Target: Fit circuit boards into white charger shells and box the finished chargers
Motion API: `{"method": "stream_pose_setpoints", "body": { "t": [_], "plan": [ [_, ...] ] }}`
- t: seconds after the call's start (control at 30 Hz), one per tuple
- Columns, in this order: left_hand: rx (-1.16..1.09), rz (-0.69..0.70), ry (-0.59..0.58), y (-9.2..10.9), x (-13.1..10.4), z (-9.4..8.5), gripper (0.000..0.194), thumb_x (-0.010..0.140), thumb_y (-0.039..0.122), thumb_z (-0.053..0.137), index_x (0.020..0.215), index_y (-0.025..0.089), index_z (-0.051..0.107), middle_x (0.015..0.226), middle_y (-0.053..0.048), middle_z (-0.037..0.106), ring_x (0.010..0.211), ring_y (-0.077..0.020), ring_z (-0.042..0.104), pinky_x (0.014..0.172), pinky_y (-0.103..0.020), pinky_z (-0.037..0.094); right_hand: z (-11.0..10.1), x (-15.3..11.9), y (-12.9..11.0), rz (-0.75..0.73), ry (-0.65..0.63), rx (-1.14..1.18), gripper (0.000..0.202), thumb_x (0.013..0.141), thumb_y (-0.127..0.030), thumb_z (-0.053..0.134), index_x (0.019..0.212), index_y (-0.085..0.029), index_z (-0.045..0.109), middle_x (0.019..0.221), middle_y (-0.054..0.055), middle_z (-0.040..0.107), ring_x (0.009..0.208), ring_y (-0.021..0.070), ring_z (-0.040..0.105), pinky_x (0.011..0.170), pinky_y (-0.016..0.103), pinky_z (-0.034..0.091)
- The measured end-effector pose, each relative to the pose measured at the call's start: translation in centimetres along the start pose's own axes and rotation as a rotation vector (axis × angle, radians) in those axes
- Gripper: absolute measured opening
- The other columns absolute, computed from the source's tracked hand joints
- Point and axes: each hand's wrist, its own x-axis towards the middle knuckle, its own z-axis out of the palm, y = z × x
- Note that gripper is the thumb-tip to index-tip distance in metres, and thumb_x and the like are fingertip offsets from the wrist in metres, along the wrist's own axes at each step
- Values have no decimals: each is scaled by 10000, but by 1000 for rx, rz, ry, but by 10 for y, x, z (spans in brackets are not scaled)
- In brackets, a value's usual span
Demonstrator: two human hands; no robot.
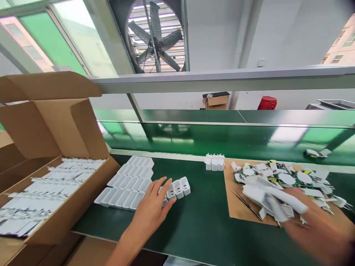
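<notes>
Had left hand (151, 207) loosely open at short row of white housings (178, 188), left of centre; couldn't confirm contact. Had right hand (307, 223) blurred over circuit-part pile (287, 179), right side; couldn't tell opening or hold.

Dark green bench top (202, 225) is bearing rows of open white cases (129, 181) at left. Right of these, a short row of slotted white cases (179, 188) is lying. A compact white group (214, 162) is standing farther back; a brown sheet (232, 205) is occupying the right.
</notes>
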Motion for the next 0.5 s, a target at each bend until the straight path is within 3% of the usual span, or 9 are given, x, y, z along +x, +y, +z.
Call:
{"method": "stream_pose_setpoints", "body": {
  "t": [0.07, 0.13, 0.23, 0.33, 0.5],
  "plan": [
    [23, -71, -205, -13, 2, 1, 616, 940, 324, 658, 1508, 228, 439, 1521, -171, 524, 1384, -407, 509, 908, -511, 621, 43, 32, -27, -142, -54, -10, 282, 975, -249, 504, 1170, -308, 698, 941, 83, 706, 866, 276, 662, 759, 406, 531],
    [16, -103, -384, -18, 10, 0, 727, 888, 290, 712, 1541, 216, 403, 1579, -176, 472, 1438, -424, 454, 972, -529, 589, 90, 62, -54, -200, -175, -92, 295, 895, -142, 488, 1054, -240, 716, 891, 90, 701, 870, 276, 645, 768, 387, 495],
    [-47, -97, -495, -21, 24, -4, 783, 872, 243, 706, 1572, 237, 355, 1588, -152, 469, 1445, -377, 463, 1097, -525, 504, 143, 89, -90, -139, -400, -196, 185, 832, -92, 531, 862, -201, 678, 839, 98, 682, 847, 260, 625, 770, 352, 450],
    [-112, -87, -524, -22, 35, -8, 769, 884, 218, 664, 1579, 253, 338, 1553, -130, 507, 1411, -338, 502, 1125, -499, 475, 170, 95, -115, -80, -510, -239, 147, 826, -80, 553, 829, -192, 648, 860, 105, 684, 867, 249, 623, 769, 331, 430],
    [-179, -71, -598, -25, 42, -10, 738, 903, 204, 616, 1585, 230, 334, 1544, -128, 508, 1412, -317, 491, 1133, -471, 463, 185, 93, -131, -75, -560, -220, 118, 855, -106, 578, 847, -187, 663, 875, 112, 687, 864, 250, 627, 782, 341, 445]
  ]
}}
